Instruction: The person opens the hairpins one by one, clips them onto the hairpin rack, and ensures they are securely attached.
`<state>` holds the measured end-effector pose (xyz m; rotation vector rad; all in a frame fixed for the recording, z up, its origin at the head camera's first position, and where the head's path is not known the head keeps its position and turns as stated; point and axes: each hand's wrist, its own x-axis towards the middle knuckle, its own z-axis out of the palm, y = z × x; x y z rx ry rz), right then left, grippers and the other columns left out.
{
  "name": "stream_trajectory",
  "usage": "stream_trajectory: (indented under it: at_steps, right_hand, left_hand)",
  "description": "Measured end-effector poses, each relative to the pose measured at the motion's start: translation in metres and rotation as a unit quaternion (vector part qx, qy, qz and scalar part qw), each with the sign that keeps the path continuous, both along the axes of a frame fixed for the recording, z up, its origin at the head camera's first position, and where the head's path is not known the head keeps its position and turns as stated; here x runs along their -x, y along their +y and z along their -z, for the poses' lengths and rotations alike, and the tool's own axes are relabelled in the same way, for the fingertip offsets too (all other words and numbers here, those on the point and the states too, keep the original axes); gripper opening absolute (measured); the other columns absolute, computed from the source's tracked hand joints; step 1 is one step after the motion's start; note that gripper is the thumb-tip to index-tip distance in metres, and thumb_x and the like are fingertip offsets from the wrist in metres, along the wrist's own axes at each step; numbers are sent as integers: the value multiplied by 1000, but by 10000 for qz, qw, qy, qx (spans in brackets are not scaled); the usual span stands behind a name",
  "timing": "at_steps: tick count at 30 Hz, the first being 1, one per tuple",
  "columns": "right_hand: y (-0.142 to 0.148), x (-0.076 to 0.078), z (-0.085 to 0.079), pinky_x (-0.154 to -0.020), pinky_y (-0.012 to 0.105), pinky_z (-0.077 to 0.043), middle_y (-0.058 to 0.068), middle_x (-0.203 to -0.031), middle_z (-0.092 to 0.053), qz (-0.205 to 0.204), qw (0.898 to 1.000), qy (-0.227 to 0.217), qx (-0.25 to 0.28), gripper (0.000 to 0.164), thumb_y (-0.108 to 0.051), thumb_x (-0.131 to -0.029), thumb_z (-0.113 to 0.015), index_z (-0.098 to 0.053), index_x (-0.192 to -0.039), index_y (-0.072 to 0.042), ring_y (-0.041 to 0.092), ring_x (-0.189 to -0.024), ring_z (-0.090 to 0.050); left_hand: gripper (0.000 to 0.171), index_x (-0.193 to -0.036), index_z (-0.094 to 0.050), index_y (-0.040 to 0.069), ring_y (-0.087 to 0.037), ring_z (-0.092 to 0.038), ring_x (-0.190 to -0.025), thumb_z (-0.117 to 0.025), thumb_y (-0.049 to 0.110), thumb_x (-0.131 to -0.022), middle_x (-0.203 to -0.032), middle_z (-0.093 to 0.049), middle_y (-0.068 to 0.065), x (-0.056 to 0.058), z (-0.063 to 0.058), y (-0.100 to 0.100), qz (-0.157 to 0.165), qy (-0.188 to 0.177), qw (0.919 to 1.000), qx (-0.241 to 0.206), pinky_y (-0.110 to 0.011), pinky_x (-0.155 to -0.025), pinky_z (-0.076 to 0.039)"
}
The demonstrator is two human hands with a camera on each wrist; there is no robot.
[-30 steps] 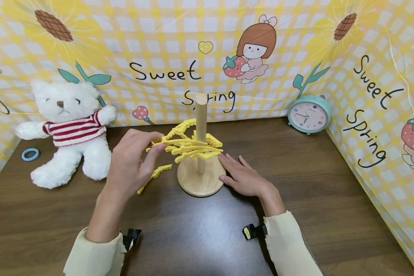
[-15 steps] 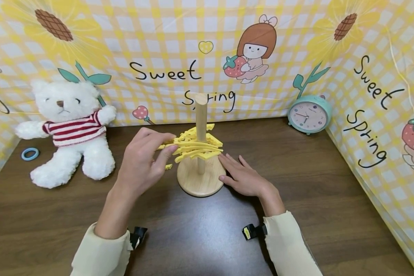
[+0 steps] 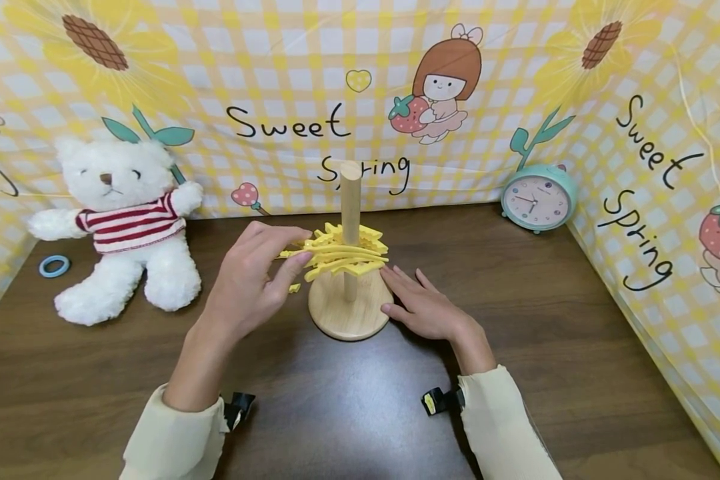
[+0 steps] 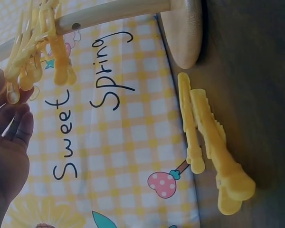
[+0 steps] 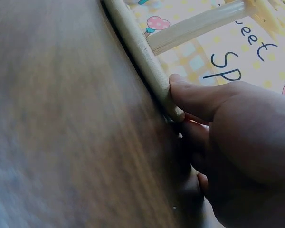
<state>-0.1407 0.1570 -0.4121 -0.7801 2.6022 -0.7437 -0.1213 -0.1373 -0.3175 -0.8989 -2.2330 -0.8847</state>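
Observation:
Yellow plastic pieces, long with notched edges, make a loose pile [image 3: 348, 257] around the upright post [image 3: 351, 200] of a round wooden stand [image 3: 349, 327], above its base. With thumb and forefinger my left hand [image 3: 249, 277] pinches the left end of a yellow piece in this pile. Fingers of my right hand [image 3: 429, 313] rest at the base's right edge, its thumb touching the rim. In the left wrist view, more yellow pieces [image 4: 213, 142] lie on the table near the base. My left hand hides most of them in the head view.
A white teddy bear [image 3: 123, 213] in a striped shirt sits at the left, with a blue ring [image 3: 54, 266] beside it. At the back right stands a mint alarm clock [image 3: 539, 199]. A checked yellow cloth [image 3: 288, 67] hangs behind the table.
My left hand moved right towards the post and then stayed nearly still. The yellow piece at its fingers now lies in line with the pile. My right hand kept its place at the base.

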Motion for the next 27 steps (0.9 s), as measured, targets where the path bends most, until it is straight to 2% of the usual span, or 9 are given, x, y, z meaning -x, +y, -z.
stream_trajectory:
  at_steps: [6,19,27]
  right_hand:
    - [0,0,0,-123,41,5,5,-168,-16,-4,10000,-9,37,67,-38,-109,-44,-14,-163,-10,17,-154,-8]
    - [0,-1,-2,-123,41,5,4,-168,-16,31,10000,-30,55,67,-37,-109,-46,-15,-163,-11,16,-154,-9]
    - [0,-1,-2,-123,41,5,4,-168,-16,33,9999,-45,104,67,-37,-109,-46,-15,-163,-11,17,-154,-9]
  left_hand:
    - [22,-114,-71,-1,-26,-59,-96,-72,7,-94,-109,-73,-11,0,1,-1,36,-241,9996,-117,-36,-81,-44]
    - [29,-121,-69,0,-25,-60,-102,-72,6,-93,-115,-72,-11,-1,3,-3,112,-334,9992,-191,-36,-85,-45]
    - [42,-130,-66,4,-24,-59,-106,-78,9,-90,-119,-70,-8,-6,6,-12,-142,-761,9968,-215,-39,-83,-48]
